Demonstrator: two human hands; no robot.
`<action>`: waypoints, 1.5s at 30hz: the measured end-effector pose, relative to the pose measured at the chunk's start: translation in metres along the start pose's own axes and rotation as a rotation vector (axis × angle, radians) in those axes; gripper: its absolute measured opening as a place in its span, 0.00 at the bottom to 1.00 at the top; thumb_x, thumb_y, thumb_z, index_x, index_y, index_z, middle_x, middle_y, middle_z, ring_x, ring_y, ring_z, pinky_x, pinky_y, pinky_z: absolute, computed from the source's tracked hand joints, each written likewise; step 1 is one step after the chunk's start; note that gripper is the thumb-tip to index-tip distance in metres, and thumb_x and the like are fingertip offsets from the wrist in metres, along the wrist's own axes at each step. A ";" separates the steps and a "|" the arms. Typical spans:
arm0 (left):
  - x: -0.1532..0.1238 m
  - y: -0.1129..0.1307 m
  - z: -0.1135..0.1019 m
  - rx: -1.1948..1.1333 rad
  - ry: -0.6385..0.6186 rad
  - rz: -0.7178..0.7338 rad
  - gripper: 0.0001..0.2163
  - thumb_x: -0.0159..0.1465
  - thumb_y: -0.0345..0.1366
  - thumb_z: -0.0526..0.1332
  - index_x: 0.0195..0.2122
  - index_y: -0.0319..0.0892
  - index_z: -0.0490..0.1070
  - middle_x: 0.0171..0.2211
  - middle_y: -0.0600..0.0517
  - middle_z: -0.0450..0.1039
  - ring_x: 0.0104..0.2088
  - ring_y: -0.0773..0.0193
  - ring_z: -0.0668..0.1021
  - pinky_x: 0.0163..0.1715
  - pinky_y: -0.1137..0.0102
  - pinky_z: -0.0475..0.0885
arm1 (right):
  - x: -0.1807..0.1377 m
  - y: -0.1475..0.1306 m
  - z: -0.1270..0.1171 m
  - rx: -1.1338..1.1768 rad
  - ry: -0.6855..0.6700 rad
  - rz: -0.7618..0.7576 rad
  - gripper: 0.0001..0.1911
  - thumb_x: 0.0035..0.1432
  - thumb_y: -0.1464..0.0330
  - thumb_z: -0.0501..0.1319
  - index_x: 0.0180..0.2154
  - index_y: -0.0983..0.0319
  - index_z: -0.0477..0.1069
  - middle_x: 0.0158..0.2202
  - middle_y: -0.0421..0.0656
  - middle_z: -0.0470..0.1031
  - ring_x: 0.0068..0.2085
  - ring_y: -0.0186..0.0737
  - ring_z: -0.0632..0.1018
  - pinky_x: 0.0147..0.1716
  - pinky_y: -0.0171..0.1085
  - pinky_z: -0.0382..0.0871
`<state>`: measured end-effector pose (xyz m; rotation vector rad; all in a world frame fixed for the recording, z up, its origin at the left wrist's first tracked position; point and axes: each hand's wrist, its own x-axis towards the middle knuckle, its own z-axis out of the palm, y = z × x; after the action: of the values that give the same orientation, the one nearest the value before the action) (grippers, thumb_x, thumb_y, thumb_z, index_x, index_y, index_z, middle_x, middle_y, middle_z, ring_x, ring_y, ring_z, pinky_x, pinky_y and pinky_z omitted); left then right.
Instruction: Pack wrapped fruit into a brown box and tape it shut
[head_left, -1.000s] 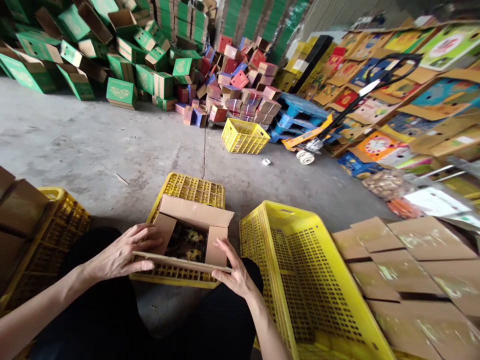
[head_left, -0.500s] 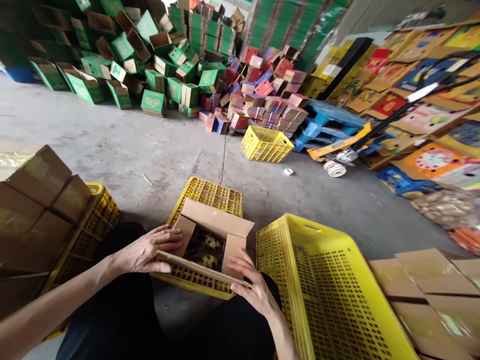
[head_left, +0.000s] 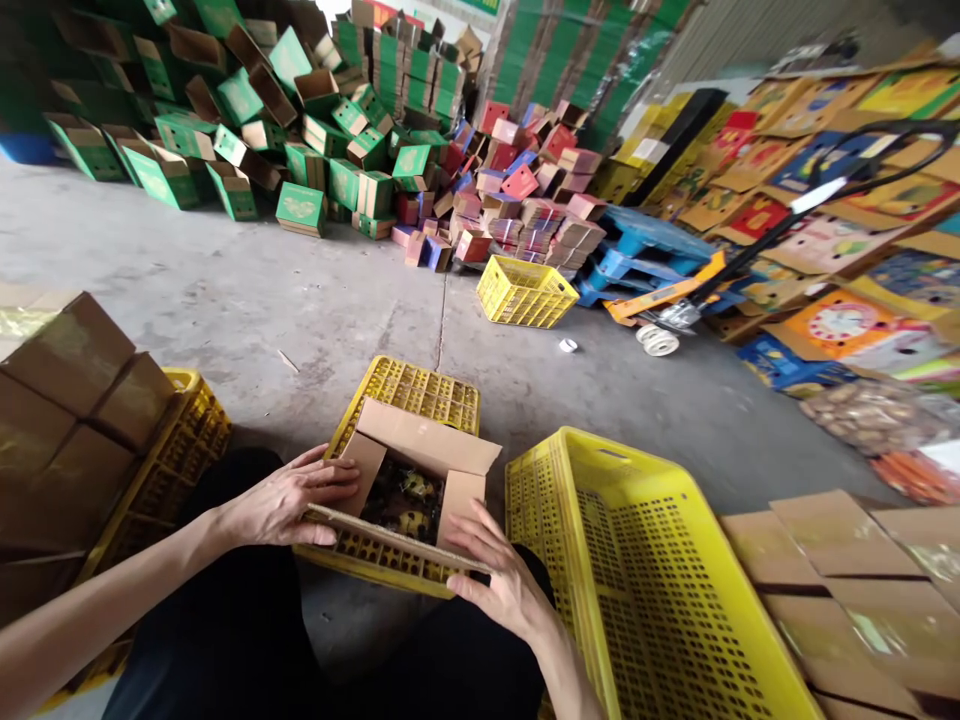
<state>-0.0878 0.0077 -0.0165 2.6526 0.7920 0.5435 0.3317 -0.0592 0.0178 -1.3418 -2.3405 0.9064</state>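
A small cardboard box rests on an upturned yellow crate between my knees, its flaps raised. Dark, glossy contents with yellow-green patches show inside; their kind I cannot make out. My left hand grips the box's left near corner, fingers over the side flap and thumb against the near flap. At the right near corner my right hand does likewise, thumb on the near flap and fingers along the right flap. The near flap leans toward me, partly under both hands.
A large open yellow crate stands close on my right, with closed cartons beyond it. More cartons sit over a yellow crate at left. Farther off are a small yellow crate, an orange pallet jack and piled green boxes.
The whole scene has shifted slightly left in the picture as my head turned a little. Both hands keep their places on the box, and its flaps look the same.
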 end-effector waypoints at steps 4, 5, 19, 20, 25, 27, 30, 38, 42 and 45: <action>-0.006 -0.001 0.006 -0.040 0.029 -0.052 0.32 0.68 0.53 0.67 0.71 0.56 0.62 0.69 0.49 0.67 0.69 0.55 0.70 0.75 0.55 0.45 | -0.004 -0.004 0.002 0.017 0.065 -0.019 0.24 0.67 0.52 0.65 0.59 0.56 0.77 0.65 0.48 0.74 0.75 0.56 0.58 0.69 0.56 0.64; -0.007 -0.001 0.008 -0.046 0.031 -0.062 0.32 0.68 0.53 0.67 0.71 0.56 0.63 0.69 0.49 0.67 0.69 0.55 0.70 0.75 0.55 0.45 | -0.005 -0.004 0.003 0.024 0.086 -0.025 0.23 0.68 0.53 0.65 0.59 0.56 0.77 0.64 0.48 0.74 0.74 0.55 0.59 0.69 0.56 0.65; -0.015 -0.010 0.026 -0.267 0.109 -0.195 0.26 0.71 0.54 0.63 0.67 0.50 0.70 0.67 0.44 0.70 0.70 0.49 0.68 0.74 0.47 0.49 | -0.012 -0.001 0.017 0.154 0.309 0.089 0.21 0.74 0.53 0.55 0.54 0.56 0.81 0.61 0.48 0.78 0.71 0.52 0.67 0.68 0.51 0.68; -0.015 -0.011 0.029 -0.290 0.123 -0.204 0.26 0.71 0.54 0.62 0.66 0.49 0.72 0.66 0.43 0.71 0.70 0.48 0.68 0.74 0.46 0.50 | -0.011 -0.001 0.018 0.164 0.317 0.092 0.21 0.74 0.53 0.54 0.52 0.56 0.82 0.60 0.48 0.78 0.71 0.52 0.67 0.67 0.50 0.68; -0.007 -0.009 0.036 -0.407 0.215 -0.317 0.20 0.73 0.51 0.60 0.57 0.46 0.79 0.61 0.43 0.77 0.67 0.45 0.72 0.72 0.41 0.53 | -0.006 0.001 0.022 0.181 0.359 0.129 0.22 0.73 0.52 0.55 0.51 0.57 0.82 0.59 0.50 0.79 0.68 0.54 0.71 0.66 0.49 0.70; -0.003 -0.005 0.035 -0.440 0.260 -0.366 0.19 0.72 0.51 0.61 0.54 0.46 0.80 0.59 0.44 0.78 0.66 0.45 0.73 0.72 0.41 0.54 | -0.004 0.003 0.024 0.178 0.392 0.148 0.23 0.72 0.51 0.56 0.50 0.58 0.82 0.58 0.51 0.80 0.66 0.56 0.74 0.64 0.49 0.72; 0.003 0.002 0.033 -0.479 0.312 -0.411 0.20 0.70 0.53 0.63 0.54 0.45 0.81 0.58 0.45 0.79 0.65 0.45 0.74 0.73 0.43 0.53 | -0.002 0.007 0.026 0.181 0.443 0.160 0.23 0.70 0.49 0.59 0.45 0.59 0.84 0.59 0.52 0.79 0.62 0.58 0.78 0.61 0.49 0.75; 0.006 0.006 0.039 -0.692 0.420 -0.510 0.48 0.67 0.55 0.67 0.78 0.48 0.39 0.60 0.40 0.77 0.65 0.45 0.75 0.63 0.49 0.71 | 0.001 0.011 0.026 0.171 0.464 0.191 0.20 0.68 0.50 0.61 0.47 0.56 0.83 0.60 0.50 0.78 0.61 0.58 0.79 0.59 0.50 0.77; 0.007 0.006 0.041 -0.658 0.434 -0.494 0.52 0.67 0.56 0.67 0.78 0.49 0.30 0.60 0.40 0.77 0.68 0.45 0.71 0.66 0.47 0.68 | 0.002 0.012 0.025 0.164 0.471 0.209 0.18 0.68 0.52 0.62 0.45 0.56 0.84 0.60 0.49 0.78 0.60 0.58 0.79 0.59 0.50 0.77; 0.006 0.007 0.041 -0.599 0.422 -0.508 0.50 0.68 0.54 0.66 0.78 0.49 0.31 0.61 0.41 0.77 0.69 0.47 0.69 0.67 0.49 0.67 | 0.002 0.013 0.027 0.179 0.487 0.217 0.17 0.67 0.53 0.63 0.43 0.55 0.84 0.60 0.49 0.78 0.59 0.57 0.80 0.58 0.48 0.78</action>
<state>-0.0616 -0.0024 -0.0480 1.7289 1.1506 1.0162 0.3251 -0.0628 -0.0111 -1.5521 -1.7357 0.7228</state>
